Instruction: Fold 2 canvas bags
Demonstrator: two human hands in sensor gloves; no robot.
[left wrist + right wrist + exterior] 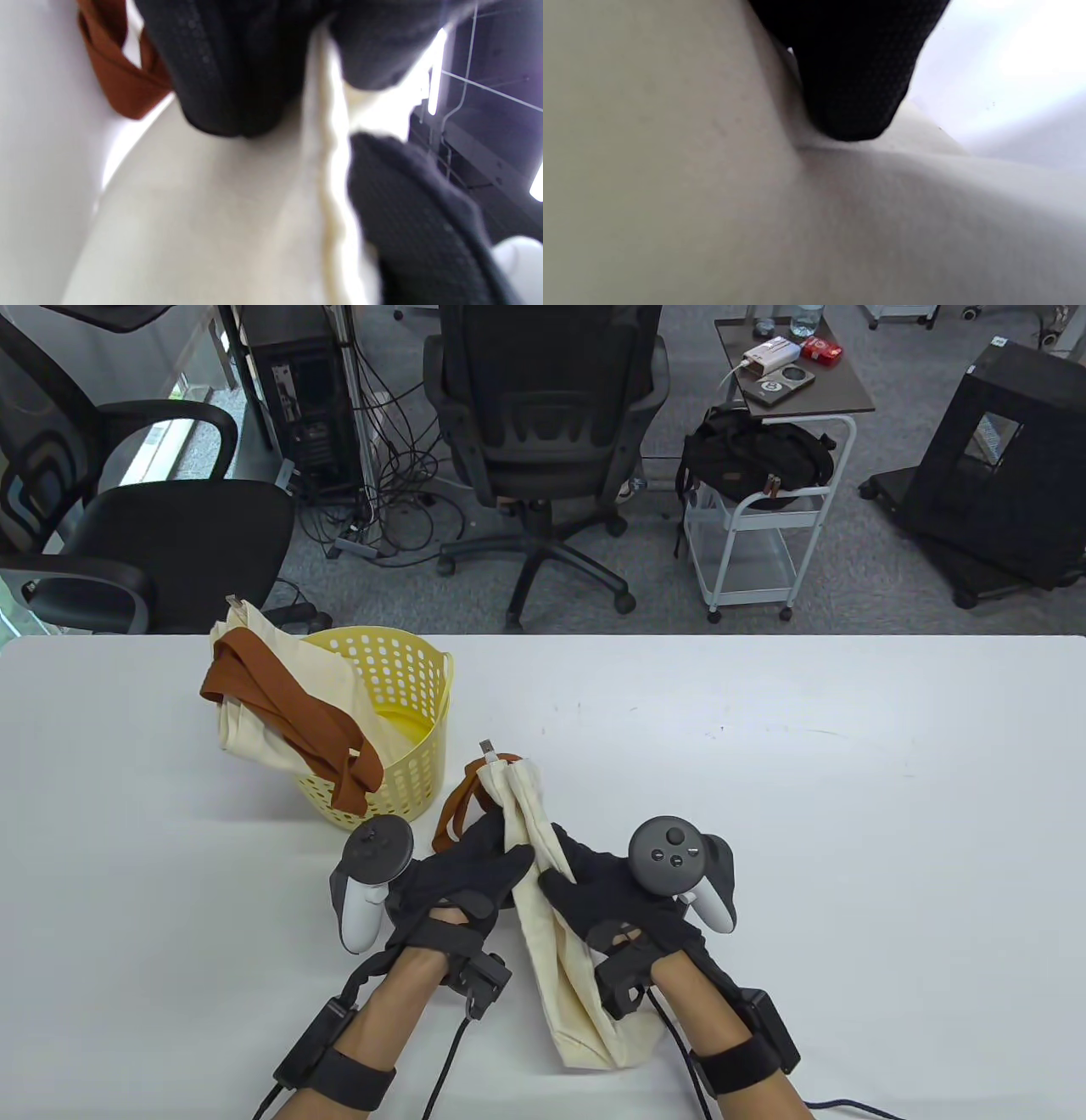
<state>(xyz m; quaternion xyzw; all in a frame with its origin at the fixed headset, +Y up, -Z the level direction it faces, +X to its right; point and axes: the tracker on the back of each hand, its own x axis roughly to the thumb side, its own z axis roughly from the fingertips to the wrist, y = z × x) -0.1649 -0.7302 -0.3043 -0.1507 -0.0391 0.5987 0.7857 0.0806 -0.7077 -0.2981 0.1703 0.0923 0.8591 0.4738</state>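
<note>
A cream canvas bag (551, 950) with brown straps (454, 814) is bunched into a long strip near the table's front middle. My left hand (484, 869) grips its upper part from the left and my right hand (585, 882) grips it from the right. The left wrist view shows the cream cloth (220, 220) between dark gloved fingers (229, 72) with a brown strap (114, 80) at the upper left. The right wrist view shows a fingertip (852, 84) pressing into the cloth (712, 212). A second cream bag (271, 704) with brown straps hangs over the yellow basket's rim.
A yellow perforated basket (416, 729) stands on the white table (848, 814) at the left, just behind my left hand. Office chairs, a cart and cables lie beyond the table's far edge.
</note>
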